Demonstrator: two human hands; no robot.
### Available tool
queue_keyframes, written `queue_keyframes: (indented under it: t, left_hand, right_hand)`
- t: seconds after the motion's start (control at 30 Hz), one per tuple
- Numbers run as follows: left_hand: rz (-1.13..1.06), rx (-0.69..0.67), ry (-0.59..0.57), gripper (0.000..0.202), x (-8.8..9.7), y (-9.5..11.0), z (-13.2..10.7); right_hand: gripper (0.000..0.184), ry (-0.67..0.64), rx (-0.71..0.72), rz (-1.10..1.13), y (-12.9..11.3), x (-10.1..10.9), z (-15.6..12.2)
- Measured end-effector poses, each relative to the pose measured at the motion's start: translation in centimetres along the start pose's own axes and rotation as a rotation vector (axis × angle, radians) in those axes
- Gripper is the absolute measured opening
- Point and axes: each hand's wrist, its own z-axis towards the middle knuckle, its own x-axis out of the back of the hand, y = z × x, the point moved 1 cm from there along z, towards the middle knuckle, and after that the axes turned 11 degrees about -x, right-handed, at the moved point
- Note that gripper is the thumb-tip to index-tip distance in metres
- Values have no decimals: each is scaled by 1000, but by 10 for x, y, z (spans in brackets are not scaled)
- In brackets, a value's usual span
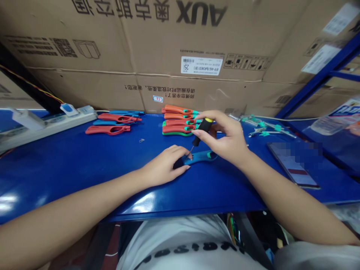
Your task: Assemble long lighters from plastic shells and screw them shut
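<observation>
At back edge of the desk (98,161), a carton (157,45) reads "AUX". Right grip (232,138) clasps a screwdriver (203,129); left grip (164,165) pinches a blue casing (200,157).

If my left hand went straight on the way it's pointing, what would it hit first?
Your left hand already touches the long blue plastic casing; past that, it would probably meet the thin metal shaft of the black-and-yellow screwdriver first, though depth is unclear.
</observation>
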Motion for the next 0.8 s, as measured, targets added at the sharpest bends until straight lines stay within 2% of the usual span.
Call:
queue_keyframes:
  t: [0.07,0.1,0.2,0.27,0.43,0.63,0.8]
  left_hand:
    - [5,2,-2,19,0,0,0]
    - [5,2,-3,19,0,0,0]
    - [-2,4,-3,18,0,0,0]
    - [-1,6,-4,18,0,0,0]
    - [0,1,2,19,0,0,0]
    - [-16,5,3,18,1,0,0]
    - [-12,8,6,19,1,0,0]
  right_hand:
    - [25,77,67,-71,-3,1,-1]
    - [26,61,77,-77,-4,1,-1]
    - [38,-103,-3,21,-5,0,-3]
    - [38,-139,-49,59,-5,0,-3]
    - [30,72,85,-101,-6,2,-4]
    - [40,-128,-55,48,-2,-1,-2]
    - [26,74,69,-82,0,2,-1]
